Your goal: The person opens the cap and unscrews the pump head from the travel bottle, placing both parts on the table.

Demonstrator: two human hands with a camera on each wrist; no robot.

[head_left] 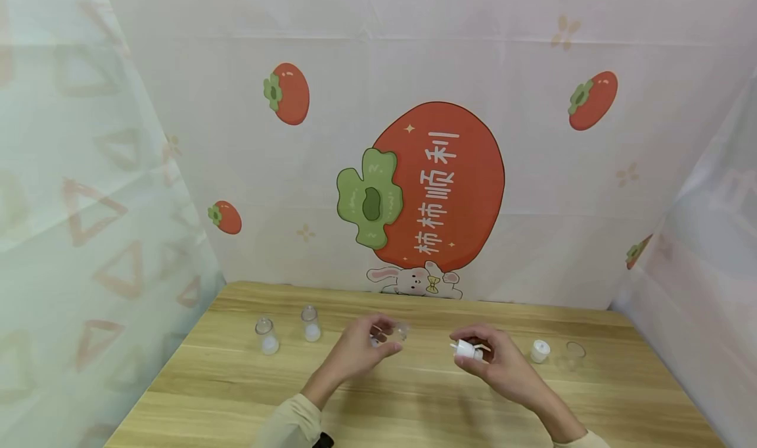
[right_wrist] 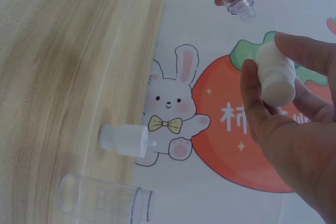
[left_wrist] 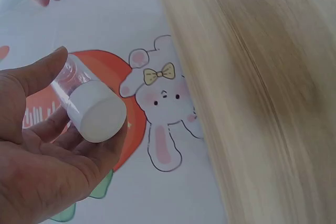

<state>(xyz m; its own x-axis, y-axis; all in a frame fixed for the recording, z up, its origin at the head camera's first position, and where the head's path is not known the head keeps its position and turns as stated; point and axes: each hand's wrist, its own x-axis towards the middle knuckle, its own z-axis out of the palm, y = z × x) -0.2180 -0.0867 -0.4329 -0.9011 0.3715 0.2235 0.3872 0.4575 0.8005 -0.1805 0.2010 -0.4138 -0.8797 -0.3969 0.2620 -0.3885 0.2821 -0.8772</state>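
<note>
My left hand (head_left: 357,351) grips a small clear bottle with a white base (left_wrist: 97,109), its thumb and fingers curled round the side. In the right wrist view that bottle's bare threaded neck (right_wrist: 242,9) points toward my right hand. Pinched between the thumb and fingers of my right hand (head_left: 501,364) is a white pump head (right_wrist: 276,77), tilted, with a thin stem toward the bottle. The two hands are held apart over the middle of the table, roughly level with each other.
Two clear bottles with white lower parts, a nearer one (head_left: 267,337) and a farther one (head_left: 311,324), stand at the table's left. To the right are another white pump head (right_wrist: 126,139) and a clear cylinder-shaped cover (right_wrist: 100,200). A printed cloth (head_left: 319,172) hangs behind the wooden table (head_left: 207,382).
</note>
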